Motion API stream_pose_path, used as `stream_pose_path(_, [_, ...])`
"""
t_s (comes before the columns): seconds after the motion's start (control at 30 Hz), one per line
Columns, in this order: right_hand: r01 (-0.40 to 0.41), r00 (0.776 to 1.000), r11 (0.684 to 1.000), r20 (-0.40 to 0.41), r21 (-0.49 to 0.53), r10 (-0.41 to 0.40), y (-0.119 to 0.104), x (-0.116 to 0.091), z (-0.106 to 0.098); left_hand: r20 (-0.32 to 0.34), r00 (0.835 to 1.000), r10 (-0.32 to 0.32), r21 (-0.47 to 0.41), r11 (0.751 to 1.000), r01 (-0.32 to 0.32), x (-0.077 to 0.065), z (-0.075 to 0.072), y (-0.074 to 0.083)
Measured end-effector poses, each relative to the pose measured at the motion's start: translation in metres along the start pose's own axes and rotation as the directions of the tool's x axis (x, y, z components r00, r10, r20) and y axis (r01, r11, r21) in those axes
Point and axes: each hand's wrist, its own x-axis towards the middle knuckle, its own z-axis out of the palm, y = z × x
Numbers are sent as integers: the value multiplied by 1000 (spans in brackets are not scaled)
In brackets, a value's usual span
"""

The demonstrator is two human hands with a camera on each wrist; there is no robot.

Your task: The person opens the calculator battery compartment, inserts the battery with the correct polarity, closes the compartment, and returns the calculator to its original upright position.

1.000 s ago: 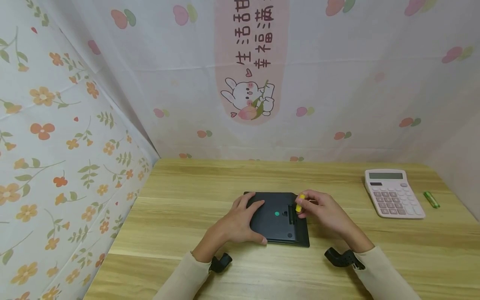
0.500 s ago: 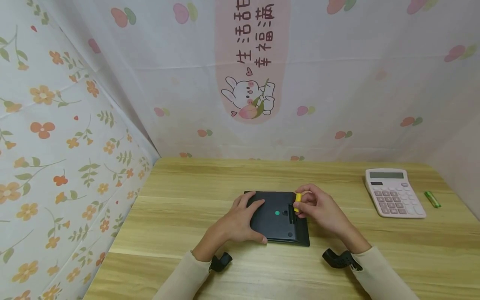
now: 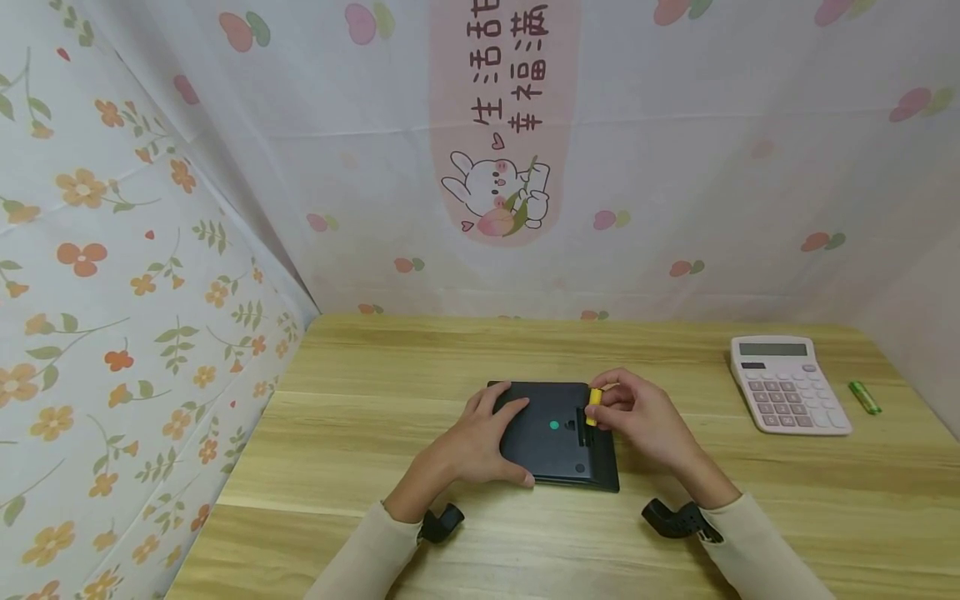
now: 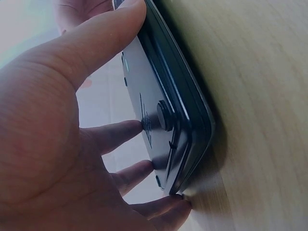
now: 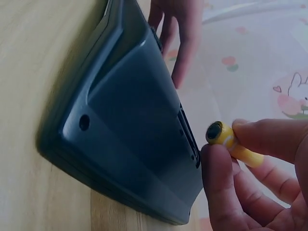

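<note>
A black calculator (image 3: 546, 454) lies face down on the wooden table, its back with a green dot and a slot-shaped battery compartment (image 3: 582, 427) turned up. My left hand (image 3: 468, 450) spreads over its left side, the thumb along the near edge and the other fingers on the back and far left corner. Between thumb and fingertips, my right hand (image 3: 637, 414) pinches a yellow battery (image 3: 594, 407), held right beside the compartment. In the right wrist view, the dark end of the battery (image 5: 214, 131) points toward the calculator, close over its back (image 5: 139, 125).
To the right stands a pink-and-white calculator (image 3: 791, 387), face up. A green battery (image 3: 865, 398) lies beside it. Behind the table (image 3: 375, 350) hangs a printed cloth (image 3: 645, 167), and a floral cloth (image 3: 135, 333) runs along the left.
My right hand has shifted slightly left and turned, and the yellow battery has come closer to the compartment. The left hand and black calculator have stayed in place.
</note>
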Motion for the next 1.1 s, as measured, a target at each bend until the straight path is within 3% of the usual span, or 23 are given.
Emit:
stream_pose_path(0.6, [78,997,991,30,-104,-76,-2,-4,9,6,1000,-6,-1,1000,6,1,0,0])
stream_pose_path(1.1, [89,996,976,-7,-201,-92,-3,-4,13,-1,1000,5,0,1000,-5,1,0,0])
